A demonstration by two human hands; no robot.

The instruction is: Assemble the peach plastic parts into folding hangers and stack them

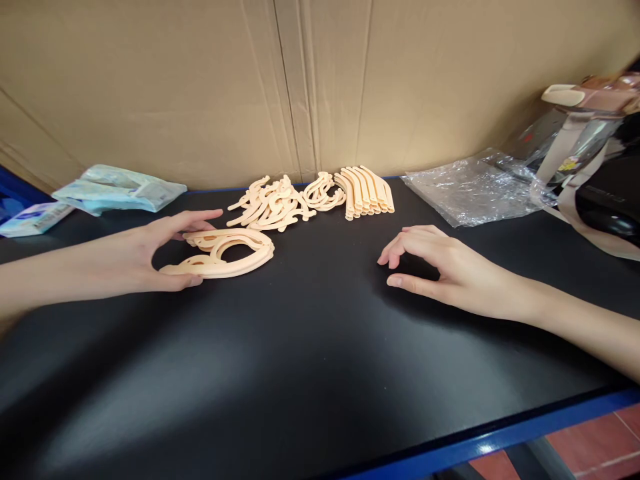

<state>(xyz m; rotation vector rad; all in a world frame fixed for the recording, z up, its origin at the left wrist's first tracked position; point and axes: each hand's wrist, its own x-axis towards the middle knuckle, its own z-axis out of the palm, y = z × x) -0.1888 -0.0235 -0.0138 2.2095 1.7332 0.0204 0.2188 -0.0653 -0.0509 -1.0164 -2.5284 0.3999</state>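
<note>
Cupping ring stack, left hand, fingers behind

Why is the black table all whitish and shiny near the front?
Head view: light glares off the black table in a pale patch; the right hand casts a soft shadow beneath it; the left hand touching the peach ring stack looks sharp.
</note>
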